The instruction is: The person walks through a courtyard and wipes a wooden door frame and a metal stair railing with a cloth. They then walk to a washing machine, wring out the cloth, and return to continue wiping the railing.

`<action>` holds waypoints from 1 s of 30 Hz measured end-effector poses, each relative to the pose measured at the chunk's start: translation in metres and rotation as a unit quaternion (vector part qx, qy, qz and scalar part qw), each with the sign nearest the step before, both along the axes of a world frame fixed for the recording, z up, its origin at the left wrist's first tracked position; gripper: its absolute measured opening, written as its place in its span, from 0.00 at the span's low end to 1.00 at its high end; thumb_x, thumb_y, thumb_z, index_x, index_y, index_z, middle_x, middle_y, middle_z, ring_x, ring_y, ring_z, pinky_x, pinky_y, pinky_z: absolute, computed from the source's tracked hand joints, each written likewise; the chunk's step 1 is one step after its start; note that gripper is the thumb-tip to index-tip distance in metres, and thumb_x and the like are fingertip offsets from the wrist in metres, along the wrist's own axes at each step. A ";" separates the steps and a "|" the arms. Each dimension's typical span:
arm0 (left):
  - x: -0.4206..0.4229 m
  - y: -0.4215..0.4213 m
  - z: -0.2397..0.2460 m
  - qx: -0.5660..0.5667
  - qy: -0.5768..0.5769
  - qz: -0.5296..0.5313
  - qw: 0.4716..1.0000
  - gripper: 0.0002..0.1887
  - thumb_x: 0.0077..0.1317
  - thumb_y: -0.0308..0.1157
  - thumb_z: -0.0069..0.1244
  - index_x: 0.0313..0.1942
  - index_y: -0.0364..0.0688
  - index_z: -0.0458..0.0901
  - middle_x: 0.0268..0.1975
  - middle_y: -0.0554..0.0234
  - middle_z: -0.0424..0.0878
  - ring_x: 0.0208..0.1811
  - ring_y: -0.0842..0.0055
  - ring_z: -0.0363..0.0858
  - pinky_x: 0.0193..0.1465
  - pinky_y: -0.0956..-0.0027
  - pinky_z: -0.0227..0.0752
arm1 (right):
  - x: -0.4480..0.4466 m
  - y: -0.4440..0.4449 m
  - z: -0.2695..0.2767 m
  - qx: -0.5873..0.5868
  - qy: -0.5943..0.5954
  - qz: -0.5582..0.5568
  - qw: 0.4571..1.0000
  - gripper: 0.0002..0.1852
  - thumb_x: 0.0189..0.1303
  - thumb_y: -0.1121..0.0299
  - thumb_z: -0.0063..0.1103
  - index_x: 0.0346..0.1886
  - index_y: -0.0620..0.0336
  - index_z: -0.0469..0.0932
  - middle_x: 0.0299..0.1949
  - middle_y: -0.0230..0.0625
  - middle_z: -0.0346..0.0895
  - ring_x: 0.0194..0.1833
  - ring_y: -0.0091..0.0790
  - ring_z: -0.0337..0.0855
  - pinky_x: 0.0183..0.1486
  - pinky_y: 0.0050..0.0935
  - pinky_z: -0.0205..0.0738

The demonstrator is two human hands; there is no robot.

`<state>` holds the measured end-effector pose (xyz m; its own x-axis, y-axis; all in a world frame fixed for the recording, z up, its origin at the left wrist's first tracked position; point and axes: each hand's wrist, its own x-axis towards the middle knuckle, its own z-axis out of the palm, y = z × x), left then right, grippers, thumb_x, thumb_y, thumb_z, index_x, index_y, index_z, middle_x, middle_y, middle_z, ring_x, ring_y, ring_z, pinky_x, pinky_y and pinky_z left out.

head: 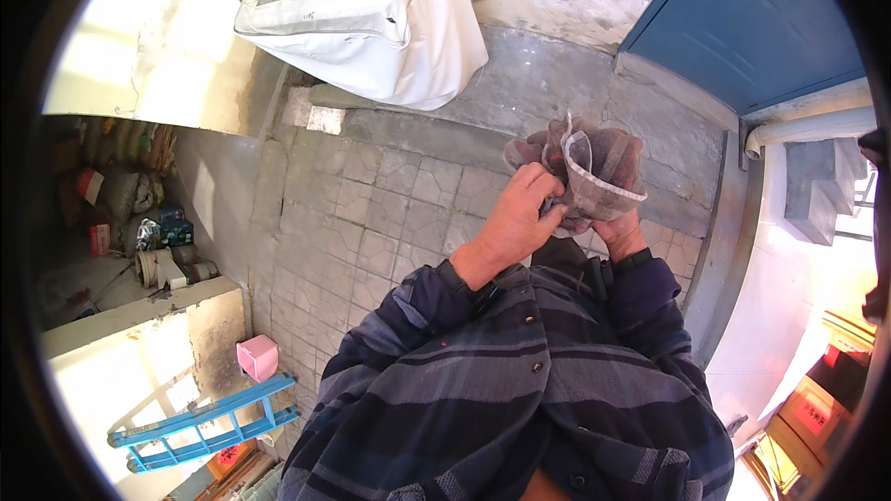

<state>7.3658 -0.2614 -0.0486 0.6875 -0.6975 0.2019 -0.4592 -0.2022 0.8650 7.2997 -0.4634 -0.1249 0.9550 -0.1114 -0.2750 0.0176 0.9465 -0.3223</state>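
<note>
In front of my chest I hold a bunched, brown checked cloth (612,160) with a white edge binding and some red patches. It looks thin and partly see-through. My left hand (516,219) pinches the cloth's near left side, fingers bent inward. A small bluish-grey piece (550,206) shows at those fingertips; what it is cannot be made out. From below and the right, my right hand (618,231) supports the cloth, its fingers mostly hidden by the folds. Both wrists have dark bands over the plaid sleeves' ends.
Paving tiles (362,223) lead to a raised concrete ledge (543,76). A white-covered bulky object (418,35) stands ahead, a blue door (752,21) at upper right. At left are a blue ladder (202,431), a pink bin (257,358) and a cluttered alcove (125,216).
</note>
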 end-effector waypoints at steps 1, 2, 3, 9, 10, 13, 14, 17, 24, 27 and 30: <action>0.009 -0.005 -0.002 -0.003 0.001 0.002 1.000 0.16 0.58 0.23 0.64 0.45 0.36 0.78 0.48 0.53 0.75 0.51 0.57 0.76 0.55 0.62 0.73 | 0.010 -0.005 -0.001 -0.018 0.007 0.010 1.000 0.28 0.78 0.45 0.47 0.70 0.54 0.71 0.66 0.37 0.77 0.64 0.41 0.80 0.65 0.45 0.78; 0.017 -0.011 -0.004 -0.007 0.002 0.005 1.000 0.16 0.58 0.23 0.64 0.45 0.36 0.78 0.47 0.53 0.75 0.50 0.58 0.76 0.54 0.62 0.73 | 0.022 -0.013 -0.002 -0.005 0.019 0.017 1.000 0.29 0.78 0.45 0.47 0.70 0.54 0.71 0.67 0.38 0.77 0.65 0.43 0.79 0.66 0.46 0.78; 0.026 -0.016 -0.006 -0.020 -0.005 0.005 1.000 0.15 0.60 0.25 0.64 0.45 0.36 0.77 0.46 0.54 0.75 0.50 0.58 0.76 0.54 0.62 0.73 | 0.034 -0.021 -0.004 -0.006 0.006 0.030 1.000 0.31 0.78 0.42 0.46 0.71 0.54 0.71 0.66 0.39 0.77 0.64 0.43 0.79 0.66 0.45 0.78; 0.104 -0.062 -0.007 -0.056 0.159 0.056 0.984 0.20 0.72 0.45 0.58 0.45 0.34 0.78 0.40 0.60 0.76 0.44 0.69 0.75 0.48 0.65 0.71 | 0.122 -0.081 -0.019 -0.117 -0.042 0.080 0.989 0.35 0.75 0.46 0.55 0.76 0.55 0.63 0.71 0.40 0.71 0.68 0.40 0.74 0.70 0.42 0.72; 0.119 -0.070 -0.005 -0.047 0.219 0.076 0.972 0.22 0.74 0.48 0.55 0.45 0.34 0.77 0.39 0.61 0.76 0.43 0.72 0.74 0.47 0.66 0.70 | 0.132 -0.090 -0.021 -0.222 -0.059 0.072 0.971 0.36 0.75 0.50 0.58 0.78 0.56 0.61 0.73 0.40 0.68 0.69 0.39 0.72 0.72 0.42 0.71; 0.161 -0.105 0.001 -0.016 0.291 0.141 0.946 0.24 0.76 0.51 0.52 0.42 0.32 0.81 0.33 0.66 0.77 0.37 0.81 0.71 0.42 0.70 0.68 | 0.172 -0.125 -0.030 -0.438 -0.112 0.058 0.890 0.40 0.72 0.63 0.65 0.81 0.56 0.54 0.77 0.38 0.61 0.73 0.36 0.65 0.76 0.41 0.63; 0.169 -0.113 0.004 0.022 0.298 0.151 0.942 0.24 0.76 0.50 0.53 0.41 0.32 0.82 0.32 0.66 0.79 0.37 0.81 0.72 0.41 0.70 0.69 | 0.178 -0.134 -0.032 -0.500 -0.142 0.050 0.853 0.38 0.73 0.64 0.63 0.81 0.55 0.56 0.76 0.37 0.62 0.73 0.36 0.66 0.76 0.42 0.62; 0.195 -0.141 0.008 0.039 0.327 0.162 0.930 0.18 0.74 0.44 0.57 0.41 0.34 0.86 0.36 0.68 0.85 0.41 0.83 0.77 0.46 0.71 0.71 | 0.212 -0.167 -0.038 -0.534 -0.139 0.062 0.831 0.37 0.74 0.63 0.62 0.81 0.56 0.55 0.77 0.38 0.62 0.73 0.37 0.65 0.77 0.42 0.62; 0.236 -0.145 0.022 0.072 0.299 0.064 0.949 0.20 0.71 0.41 0.60 0.53 0.35 0.86 0.51 0.58 0.87 0.56 0.75 0.81 0.61 0.66 0.72 | 0.298 -0.232 -0.033 -0.273 -0.052 0.087 0.957 0.31 0.79 0.60 0.52 0.79 0.57 0.58 0.74 0.40 0.66 0.72 0.39 0.69 0.74 0.42 0.67; 0.265 -0.117 0.014 0.266 0.233 -0.043 0.934 0.23 0.70 0.44 0.62 0.56 0.36 0.84 0.53 0.52 0.87 0.57 0.62 0.83 0.62 0.63 0.73 | 0.333 -0.239 -0.028 -0.264 -0.075 0.116 0.955 0.30 0.79 0.60 0.52 0.79 0.57 0.59 0.74 0.40 0.67 0.71 0.40 0.70 0.73 0.42 0.68; 0.299 -0.091 0.000 0.295 0.244 -0.006 0.924 0.23 0.71 0.47 0.59 0.55 0.36 0.85 0.54 0.52 0.87 0.57 0.62 0.84 0.62 0.63 0.73 | 0.359 -0.240 -0.024 -0.274 -0.059 0.136 0.950 0.29 0.79 0.60 0.51 0.78 0.58 0.60 0.73 0.40 0.68 0.70 0.40 0.71 0.73 0.42 0.69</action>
<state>7.6645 -0.3526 -0.0486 0.5875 -0.5953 -0.5481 -0.0494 -0.7025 0.7100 7.6587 -0.7033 -0.1488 0.9895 0.0471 -0.1365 -0.1366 0.6118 -0.7791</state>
